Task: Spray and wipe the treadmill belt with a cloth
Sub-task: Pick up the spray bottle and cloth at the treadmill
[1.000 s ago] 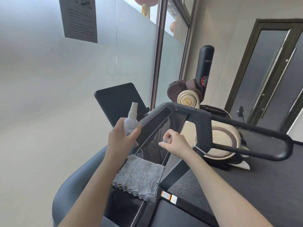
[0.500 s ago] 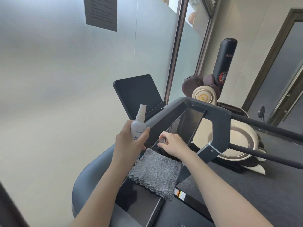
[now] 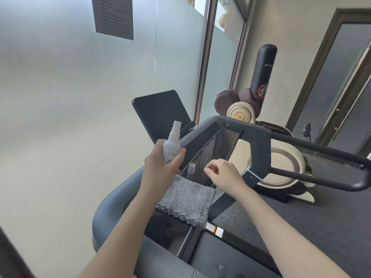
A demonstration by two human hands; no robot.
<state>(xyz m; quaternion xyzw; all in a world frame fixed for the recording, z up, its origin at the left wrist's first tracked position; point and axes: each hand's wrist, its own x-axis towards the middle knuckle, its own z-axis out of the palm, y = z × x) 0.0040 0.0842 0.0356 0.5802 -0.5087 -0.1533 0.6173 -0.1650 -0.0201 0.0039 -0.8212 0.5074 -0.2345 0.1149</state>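
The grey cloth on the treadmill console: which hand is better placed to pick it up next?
The right hand. It is empty, just above the grey cloth, beside the clear cap standing on the console. The left hand is occupied holding the spray bottle.

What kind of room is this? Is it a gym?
Probably yes, a small gym or workout room. There is a treadmill with long black handrails, a tall black punching bag standing in the corner, and what looks like a massage chair beside it.
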